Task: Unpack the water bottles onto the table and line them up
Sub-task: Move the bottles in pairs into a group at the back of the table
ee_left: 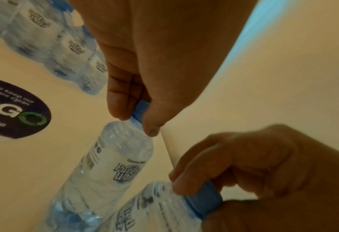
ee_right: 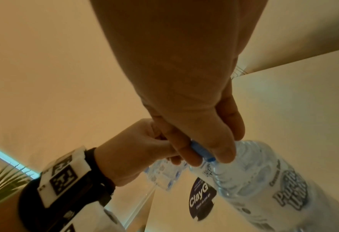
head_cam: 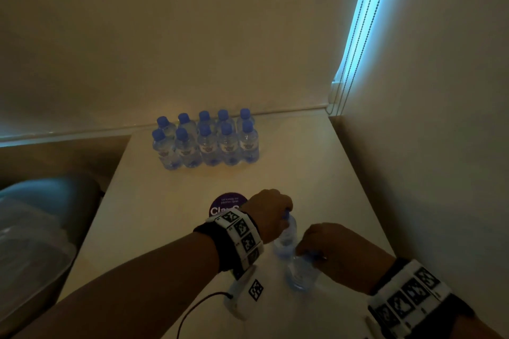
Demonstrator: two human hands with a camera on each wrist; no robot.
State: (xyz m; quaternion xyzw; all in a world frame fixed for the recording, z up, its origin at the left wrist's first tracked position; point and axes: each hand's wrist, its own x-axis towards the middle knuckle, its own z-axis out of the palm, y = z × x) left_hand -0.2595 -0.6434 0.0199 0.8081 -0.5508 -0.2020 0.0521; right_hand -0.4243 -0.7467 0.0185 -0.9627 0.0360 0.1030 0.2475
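Note:
Two small clear water bottles with blue caps are near the table's front. My left hand (head_cam: 285,215) pinches the cap of the farther bottle (head_cam: 286,237), seen close in the left wrist view as fingers (ee_left: 117,108) round the cap above the bottle (ee_left: 113,164). My right hand (head_cam: 309,254) grips the cap of the nearer bottle (head_cam: 300,275); the right wrist view shows that hand (ee_right: 203,153) on the bottle (ee_right: 264,188). Both bottles hang slightly tilted, side by side. Several more bottles (head_cam: 206,143) stand in two rows at the back.
The pale table (head_cam: 154,228) ends at a wall behind and a wall on the right (head_cam: 413,173). A round purple sticker (head_cam: 225,206) lies on the table beyond my left wrist. A dark rounded object (head_cam: 41,228) sits left of the table. Blind cords (head_cam: 355,36) hang at the back right.

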